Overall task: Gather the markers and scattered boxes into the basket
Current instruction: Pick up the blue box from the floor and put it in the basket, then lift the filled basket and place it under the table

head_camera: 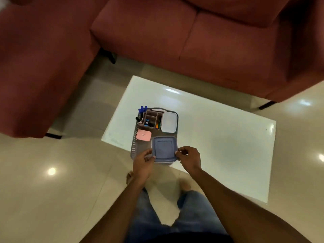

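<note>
A grey perforated basket [134, 144] sits on the near left part of a white table [219, 137]. Inside it are a pink box [143, 135], a white lidded box [169, 122], a brown divided organiser [152, 117] and blue markers [142, 110] standing at the far left corner. A blue square lidded box [164, 149] rests in the basket's near right corner. My left hand [142, 163] pinches its left edge and my right hand [189, 157] pinches its right edge.
A dark red sofa [210, 41] runs behind the table, with another red seat [35, 67] to the left. Glossy beige floor tiles [52, 190] surround the table. My legs in jeans [175, 216] and feet are below.
</note>
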Motion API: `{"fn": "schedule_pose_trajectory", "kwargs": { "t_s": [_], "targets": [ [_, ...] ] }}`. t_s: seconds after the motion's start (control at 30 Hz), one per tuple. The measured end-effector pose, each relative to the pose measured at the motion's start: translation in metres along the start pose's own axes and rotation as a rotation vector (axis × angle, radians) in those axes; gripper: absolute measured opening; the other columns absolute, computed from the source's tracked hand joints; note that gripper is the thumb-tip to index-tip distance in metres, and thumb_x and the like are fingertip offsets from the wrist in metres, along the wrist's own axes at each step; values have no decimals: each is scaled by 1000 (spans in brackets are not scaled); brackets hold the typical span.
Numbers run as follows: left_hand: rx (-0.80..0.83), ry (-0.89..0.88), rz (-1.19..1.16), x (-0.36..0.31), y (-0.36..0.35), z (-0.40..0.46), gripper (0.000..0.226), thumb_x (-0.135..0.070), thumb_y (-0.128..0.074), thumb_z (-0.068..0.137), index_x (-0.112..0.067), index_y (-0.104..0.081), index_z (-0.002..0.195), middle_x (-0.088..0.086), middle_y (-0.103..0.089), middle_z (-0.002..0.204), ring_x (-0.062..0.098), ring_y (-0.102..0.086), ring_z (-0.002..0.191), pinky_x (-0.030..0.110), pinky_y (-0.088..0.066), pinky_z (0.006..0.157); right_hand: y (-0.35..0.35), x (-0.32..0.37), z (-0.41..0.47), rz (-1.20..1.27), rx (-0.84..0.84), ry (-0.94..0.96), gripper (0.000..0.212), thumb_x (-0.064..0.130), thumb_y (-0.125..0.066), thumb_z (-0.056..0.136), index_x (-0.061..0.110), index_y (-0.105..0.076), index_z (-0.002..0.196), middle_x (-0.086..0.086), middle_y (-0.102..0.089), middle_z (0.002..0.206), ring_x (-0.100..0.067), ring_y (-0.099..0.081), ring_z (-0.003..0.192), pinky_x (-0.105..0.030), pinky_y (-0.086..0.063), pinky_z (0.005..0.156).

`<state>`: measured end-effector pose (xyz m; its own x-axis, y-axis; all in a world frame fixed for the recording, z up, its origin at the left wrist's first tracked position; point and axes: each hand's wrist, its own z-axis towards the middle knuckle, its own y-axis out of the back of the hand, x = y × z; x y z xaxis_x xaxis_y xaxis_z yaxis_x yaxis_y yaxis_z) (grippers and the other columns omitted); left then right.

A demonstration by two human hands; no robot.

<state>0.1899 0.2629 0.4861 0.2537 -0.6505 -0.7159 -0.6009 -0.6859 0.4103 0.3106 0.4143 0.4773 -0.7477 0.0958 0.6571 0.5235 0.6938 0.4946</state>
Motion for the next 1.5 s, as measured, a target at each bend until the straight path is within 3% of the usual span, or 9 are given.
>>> {"fn": "schedule_pose_trajectory", "kwargs": {
  "t_s": [0.27, 0.43, 0.7, 0.83, 0.93, 1.0, 1.07, 1.2, 1.5],
  "targets": [
    [300, -126, 262, 80, -3, 126, 53, 1, -62, 90, -21, -58, 138, 1, -66, 128, 18, -66, 106, 32, -56, 92, -112, -48, 61, 88, -182, -245, 5, 22, -80, 90, 23, -78, 94, 2, -78, 86, -20, -76, 81, -48, -65, 83],
    [350, -326, 409, 118, -22, 191, 53, -5, -64, 91, -22, -54, 140, 1, -64, 130, 17, -62, 114, 37, -53, 101, -164, -66, 101, 30, -280, -236, 20, 17, -76, 94, 8, -79, 112, -9, -79, 103, -20, -71, 90, -26, -51, 83],
    [353, -553, 487, 130, -30, 206, 61, -20, -63, 95, -16, -41, 151, -2, -40, 157, 16, -41, 142, 34, -38, 116, -188, -68, 116, -15, -386, -127, 38, 4, -64, 97, 12, -71, 133, -5, -76, 121, -20, -71, 108, -12, -44, 88],
    [32, -720, 359, 144, -10, 194, 37, -7, -60, 93, -17, -66, 128, 1, -65, 124, 16, -60, 114, 21, -49, 97, -187, -74, 102, -14, -646, -8, 29, 8, -61, 98, 16, -76, 120, 3, -74, 107, -9, -66, 91, -7, -44, 78],
    [-198, -605, 283, 165, 2, 186, 42, -5, -66, 88, -17, -63, 129, 4, -56, 120, 17, -54, 114, 16, -46, 95, -183, -90, 99, 25, -804, -19, 33, 11, -62, 98, 13, -71, 129, -1, -69, 119, -13, -65, 103, -5, -41, 83],
    [-171, -472, 247, 183, 5, 182, 57, -8, -70, 88, -24, -53, 140, 2, -54, 128, 17, -56, 116, 29, -54, 94, -182, -107, 99, -9, -698, -113, 36, 18, -60, 102, 10, -66, 136, -7, -67, 128, -19, -65, 113, -17, -45, 94],
    [-135, -390, 217, 193, 7, 184, 64, -6, -66, 92, -29, -44, 148, -1, -62, 130, 18, -64, 112, 34, -56, 94, -182, -116, 104, -79, -523, -150, 21, 13, -54, 100, 9, -73, 109, -11, -73, 101, -26, -68, 88, -35, -52, 76],
    [-188, -381, 307, 200, 19, 179, 42, 0, -57, 93, -15, -63, 131, 5, -74, 113, 25, -70, 98, 14, -42, 75, -182, -130, 84, -89, -399, -164, 21, 5, -50, 92, 5, -58, 73, -9, -58, 66, -26, -50, 59, -32, -34, 53],
    [-42, -347, 237, 270, 78, 114, 37, -5, -60, 93, -28, -70, 120, -13, -73, 99, 11, -72, 86, 44, -63, 77, -228, -165, -49, -2, -441, -135, 33, -2, -53, 94, 15, -55, 67, 5, -50, 57, -12, -45, 52, -18, -31, 43]
  ]
}}
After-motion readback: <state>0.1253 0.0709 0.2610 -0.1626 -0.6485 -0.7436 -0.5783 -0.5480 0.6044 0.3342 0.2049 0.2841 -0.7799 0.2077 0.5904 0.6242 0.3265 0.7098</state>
